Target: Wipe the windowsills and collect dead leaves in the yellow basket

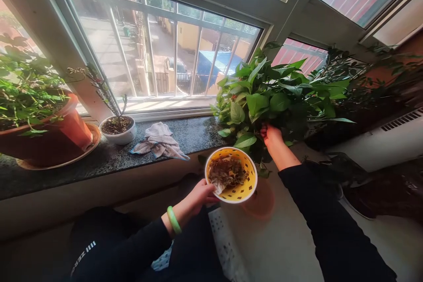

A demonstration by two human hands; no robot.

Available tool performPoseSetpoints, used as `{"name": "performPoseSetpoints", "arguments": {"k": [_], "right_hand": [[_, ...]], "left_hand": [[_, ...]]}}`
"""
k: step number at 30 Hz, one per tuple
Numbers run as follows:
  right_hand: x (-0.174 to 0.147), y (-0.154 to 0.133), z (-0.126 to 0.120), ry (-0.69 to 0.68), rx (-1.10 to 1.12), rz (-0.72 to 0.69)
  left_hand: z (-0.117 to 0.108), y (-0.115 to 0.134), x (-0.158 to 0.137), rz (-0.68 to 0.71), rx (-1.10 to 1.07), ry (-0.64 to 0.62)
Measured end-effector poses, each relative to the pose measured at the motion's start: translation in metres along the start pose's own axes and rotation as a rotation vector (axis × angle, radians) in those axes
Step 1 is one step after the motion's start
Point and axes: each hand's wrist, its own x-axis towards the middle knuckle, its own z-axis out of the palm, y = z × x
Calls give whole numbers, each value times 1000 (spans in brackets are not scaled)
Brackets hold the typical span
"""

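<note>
My left hand (202, 194) grips the rim of a yellow basket (236, 194) with a white edge and dark cut-out holes, its thumb over the lip. Dry brown leaves (228, 171) and a pale scrap lie inside the basket, which is tilted towards me. Up and to the right, my right hand (271, 135) reaches in among the leaves of a bushy green potted plant (264, 97). Its fingers are curled and partly covered by foliage, so what they pinch, if anything, is hidden. Below the basket, a round terracotta-coloured pot or saucer (262, 200) shows on the floor.
On the dark stone windowsill (105, 174) lie a crumpled cloth (159, 141) and a small white pot (119, 136) with a thin plant. A large reddish-brown pot (49, 141) stands at left. Barred window behind; white slatted unit (380, 136) at right.
</note>
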Motion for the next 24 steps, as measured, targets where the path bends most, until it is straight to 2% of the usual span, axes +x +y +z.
{"name": "performPoseSetpoints", "arguments": {"k": [5,9,11,13,15,17,20,22,24], "right_hand": [[-17,-12,-4,-8,23,22],[-34,-11,-4,-37,9,16],[-49,-6,-4,-55,-37,-119],[-72,-2,-4,-83,-161,-378],[-98,3,-5,-184,-378,-625],[-125,9,-4,-405,-640,-780],[-152,20,-1,-756,-990,-871],[-159,24,3,-841,-1123,-876],[-157,24,5,-829,-1135,-863]], "left_hand": [[8,7,7,10,-1,22],[12,14,9,1,-10,48],[13,17,10,0,-32,57],[14,19,10,4,-51,62],[13,21,9,9,-64,66],[12,21,8,9,-72,71],[10,21,7,12,-87,71],[8,21,6,10,-94,72],[5,22,5,8,-101,86]]}}
